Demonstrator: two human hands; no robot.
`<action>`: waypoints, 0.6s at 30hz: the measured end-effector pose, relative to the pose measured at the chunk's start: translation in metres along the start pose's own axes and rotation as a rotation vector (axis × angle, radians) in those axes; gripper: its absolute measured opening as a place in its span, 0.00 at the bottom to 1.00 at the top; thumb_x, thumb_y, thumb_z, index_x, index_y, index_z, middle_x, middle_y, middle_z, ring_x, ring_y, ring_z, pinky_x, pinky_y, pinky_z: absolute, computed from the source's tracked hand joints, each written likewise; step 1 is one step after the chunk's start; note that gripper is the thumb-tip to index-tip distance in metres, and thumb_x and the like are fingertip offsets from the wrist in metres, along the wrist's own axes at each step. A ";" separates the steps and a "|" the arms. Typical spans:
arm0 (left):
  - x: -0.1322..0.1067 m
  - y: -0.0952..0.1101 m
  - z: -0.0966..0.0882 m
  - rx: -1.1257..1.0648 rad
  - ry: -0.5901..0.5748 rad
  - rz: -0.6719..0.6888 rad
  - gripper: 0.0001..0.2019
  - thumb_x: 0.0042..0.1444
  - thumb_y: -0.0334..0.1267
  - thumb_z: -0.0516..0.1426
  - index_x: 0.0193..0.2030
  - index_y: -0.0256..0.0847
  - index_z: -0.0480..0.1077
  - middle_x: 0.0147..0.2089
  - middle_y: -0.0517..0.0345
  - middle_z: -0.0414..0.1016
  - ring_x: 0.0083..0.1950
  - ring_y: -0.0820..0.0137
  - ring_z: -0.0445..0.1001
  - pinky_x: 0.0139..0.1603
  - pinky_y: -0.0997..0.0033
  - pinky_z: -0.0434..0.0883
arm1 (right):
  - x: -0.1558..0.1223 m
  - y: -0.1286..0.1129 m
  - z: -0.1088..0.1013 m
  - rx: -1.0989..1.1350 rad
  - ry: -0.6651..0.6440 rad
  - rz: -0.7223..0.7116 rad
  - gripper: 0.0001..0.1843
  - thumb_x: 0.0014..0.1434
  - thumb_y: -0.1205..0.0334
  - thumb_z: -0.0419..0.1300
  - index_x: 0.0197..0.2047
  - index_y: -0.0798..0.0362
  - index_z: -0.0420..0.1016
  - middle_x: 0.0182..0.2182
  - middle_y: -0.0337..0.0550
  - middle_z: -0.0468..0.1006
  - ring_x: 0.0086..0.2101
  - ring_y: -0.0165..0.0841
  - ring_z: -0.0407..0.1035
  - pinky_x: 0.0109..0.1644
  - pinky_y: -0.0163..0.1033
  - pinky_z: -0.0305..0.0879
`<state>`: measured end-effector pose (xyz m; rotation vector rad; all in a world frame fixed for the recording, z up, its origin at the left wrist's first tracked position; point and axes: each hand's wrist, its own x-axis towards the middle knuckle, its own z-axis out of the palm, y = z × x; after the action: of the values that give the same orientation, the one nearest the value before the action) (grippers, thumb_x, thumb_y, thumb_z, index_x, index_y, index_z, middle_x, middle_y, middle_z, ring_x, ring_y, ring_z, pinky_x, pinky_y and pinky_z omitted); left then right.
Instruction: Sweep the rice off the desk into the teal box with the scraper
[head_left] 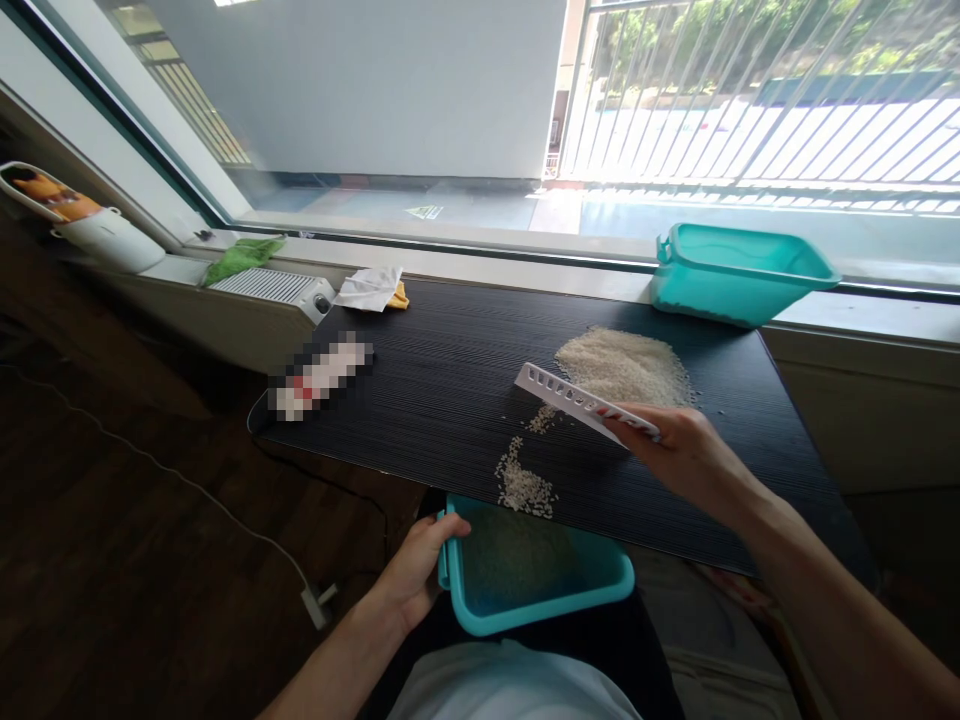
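My left hand (424, 560) is wrapped round the left end of a teal plastic bin (540, 617), held just below the table's front edge. In my right hand (686, 450) is a flat white slotted plastic piece (559, 390), tilted over the dark table (420, 400). A large heap of rice (630, 365) lies right behind it. Closer to the front edge, above the bin, sits a small patch of rice (525, 490), with a few grains trailing back towards the white piece. Shadow hides much of the bin's inside.
Another teal bin (739, 275) stands at the back right by the window. A white cloth (371, 288) lies at the back left edge, and a blurred-out item (322, 375) on the left end. A white heater (274, 287) and a cable with a plug (315, 605) are at left.
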<state>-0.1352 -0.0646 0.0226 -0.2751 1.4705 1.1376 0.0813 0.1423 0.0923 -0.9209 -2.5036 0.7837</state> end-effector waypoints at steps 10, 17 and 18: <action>0.002 0.005 -0.002 -0.013 -0.044 0.009 0.04 0.42 0.26 0.61 0.28 0.31 0.74 0.23 0.54 0.77 0.23 0.71 0.73 0.29 0.73 0.72 | -0.015 -0.019 0.001 0.079 -0.170 -0.216 0.17 0.65 0.60 0.54 0.50 0.51 0.82 0.45 0.48 0.85 0.44 0.40 0.80 0.46 0.40 0.76; 0.005 0.003 -0.002 -0.013 -0.072 0.029 0.05 0.42 0.27 0.61 0.29 0.31 0.75 0.25 0.51 0.79 0.25 0.69 0.76 0.30 0.73 0.73 | -0.041 -0.030 0.005 0.188 -0.234 -0.343 0.24 0.62 0.68 0.55 0.57 0.39 0.77 0.48 0.42 0.84 0.45 0.39 0.79 0.47 0.42 0.78; 0.006 0.003 -0.002 -0.003 -0.069 0.025 0.04 0.42 0.27 0.60 0.29 0.32 0.75 0.25 0.51 0.79 0.24 0.68 0.76 0.29 0.72 0.73 | -0.046 -0.032 0.005 0.199 -0.242 -0.351 0.26 0.61 0.69 0.55 0.59 0.36 0.75 0.48 0.41 0.84 0.45 0.39 0.79 0.47 0.42 0.78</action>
<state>-0.1398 -0.0623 0.0185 -0.2176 1.4147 1.1586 0.0971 0.0891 0.1014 -0.3215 -2.6230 1.0481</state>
